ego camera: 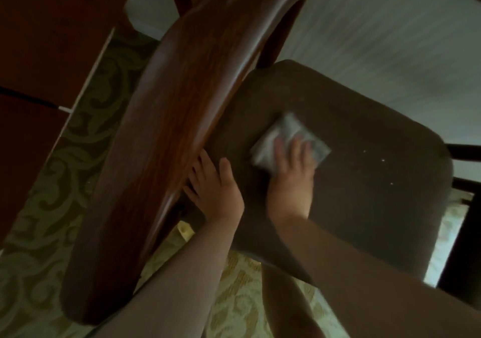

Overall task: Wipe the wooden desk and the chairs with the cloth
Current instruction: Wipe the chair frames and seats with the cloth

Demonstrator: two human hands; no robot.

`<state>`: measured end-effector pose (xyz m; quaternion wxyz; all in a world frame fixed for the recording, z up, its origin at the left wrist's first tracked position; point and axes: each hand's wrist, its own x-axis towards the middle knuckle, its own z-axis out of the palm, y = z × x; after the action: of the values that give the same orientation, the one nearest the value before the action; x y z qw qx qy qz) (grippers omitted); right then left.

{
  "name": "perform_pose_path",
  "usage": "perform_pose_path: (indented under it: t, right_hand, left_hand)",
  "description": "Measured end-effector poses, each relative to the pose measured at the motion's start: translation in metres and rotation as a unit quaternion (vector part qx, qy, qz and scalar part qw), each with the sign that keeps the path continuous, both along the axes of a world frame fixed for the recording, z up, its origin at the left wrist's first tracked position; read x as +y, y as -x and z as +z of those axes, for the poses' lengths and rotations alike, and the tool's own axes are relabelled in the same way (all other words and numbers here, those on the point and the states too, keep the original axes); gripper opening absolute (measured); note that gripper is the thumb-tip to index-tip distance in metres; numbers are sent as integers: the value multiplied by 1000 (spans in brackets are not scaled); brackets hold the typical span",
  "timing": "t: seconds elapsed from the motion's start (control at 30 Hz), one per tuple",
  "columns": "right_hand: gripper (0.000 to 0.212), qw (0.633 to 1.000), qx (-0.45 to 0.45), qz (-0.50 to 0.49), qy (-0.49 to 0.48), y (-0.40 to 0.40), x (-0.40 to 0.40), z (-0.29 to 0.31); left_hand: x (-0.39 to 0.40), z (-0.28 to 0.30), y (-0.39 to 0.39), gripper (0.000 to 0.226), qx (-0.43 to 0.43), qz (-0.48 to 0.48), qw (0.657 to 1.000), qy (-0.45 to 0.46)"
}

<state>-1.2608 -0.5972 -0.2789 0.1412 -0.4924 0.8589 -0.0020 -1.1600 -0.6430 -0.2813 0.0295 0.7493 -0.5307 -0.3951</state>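
Two hands on a dark chair seat, one pressing a white cloth flat.

The right hand point(291, 171) lies with straight fingers spread over a folded white cloth point(289, 139), pressing it onto the brown seat point(364, 181) of a chair near the seat's back edge, just beside the curved wooden backrest point(171, 119). The left hand point(213, 186) rests open at the back edge of the seat, its fingertips reaching in under the backrest and partly hidden there; it holds nothing. A few pale specks dot the seat toward its right side. A dark wooden bench point(39, 59) fills the upper left corner of the view, and a green patterned carpet point(78, 160) shows between it and the chair. The view is blurred.
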Motion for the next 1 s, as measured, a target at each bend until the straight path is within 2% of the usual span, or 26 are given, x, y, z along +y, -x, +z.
perform_pose_path:
  t: [0.07,0.13,0.17,0.2,0.23,0.27,0.3,0.33,0.37,0.4,0.43,0.47,0.5,0.53,0.6,0.63,0.67,0.7,0.73,0.77,0.8,0.83,0.87,0.9,0.93,1.0]
  right_hand:
    - [74,966,-58,241,-74,-28,15,7]
    - [67,892,-74,439,-85,-3,-11,-1]
    - [63,892,-49,444,-66,19,-29,-11]
    - [57,933,-42,354,-56,42,-46,-18]
    - [53,978,-13,202,-51,71,-54,-27]
    - [53,998,31,25,-51,91,-52,-26]
    - [56,990,29,-137,-31,94,-41,-20]
    - [60,983,35,-181,11,84,-22,-16]
    - [60,992,11,-119,36,67,-5,-13]
    - [59,998,-55,27,28,49,13,-7]
    - [59,968,-131,213,-21,31,32,0]
    - [63,909,-156,377,-88,28,48,2]
    - [69,875,-140,455,-92,39,55,1]
    - [74,906,-108,404,-67,55,60,-3]
    - [75,994,-44,94,35,91,77,-18]
    - [73,992,-15,-113,48,98,87,-16]
    - [73,968,-9,-248,41,94,98,-10]
    - [75,962,8,-272,33,87,106,-7]
    - [78,981,-6,-192,38,80,116,-7]
    - [80,999,-37,-21,19,75,127,-7]
    - [81,987,-51,154,-5,86,139,-10]
    - [81,964,-58,260,-23,113,146,-12]
    - [79,968,-53,245,-32,139,150,-12]
    - [76,991,-40,125,-10,160,154,-11]
    - [73,996,-44,-74,36,174,159,-10]
    - [69,912,-5,-407,62,158,156,0]
  left_hand:
    - [0,1,2,61,1,22,1000,8]
    - [0,2,-1,64,9,55,998,34]
    - [-1,2,-3,63,6,62,997,35]
    - [-2,3,-4,61,-1,62,998,28]
    - [-2,4,-5,60,-10,58,998,23]
    - [-2,4,-3,59,-18,49,998,25]
    - [-1,5,2,58,-25,36,999,32]
    - [0,7,8,57,-28,19,999,38]
    - [4,9,15,57,-30,1,999,41]
    - [9,10,22,59,-30,-21,998,43]
    - [15,12,29,61,-30,-48,997,47]
    - [21,15,36,63,-30,-83,995,51]
    - [27,18,43,66,-33,-126,990,59]
    - [34,21,50,68,-34,-172,982,66]
    - [47,22,59,68,-28,-241,968,65]
    - [54,21,65,67,-23,-266,962,58]
    - [59,19,73,66,-22,-288,956,50]
    - [63,18,81,65,-24,-308,950,41]
    - [67,17,90,64,-29,-326,944,36]
    - [70,16,99,62,-34,-345,937,36]
    - [73,16,107,60,-39,-365,929,38]
    - [75,17,114,61,-40,-384,921,42]
    - [76,19,121,61,-37,-399,915,46]
    - [76,20,126,62,-35,-405,912,47]
    - [76,20,130,62,-36,-403,914,44]
    - [75,18,138,62,-44,-388,920,35]
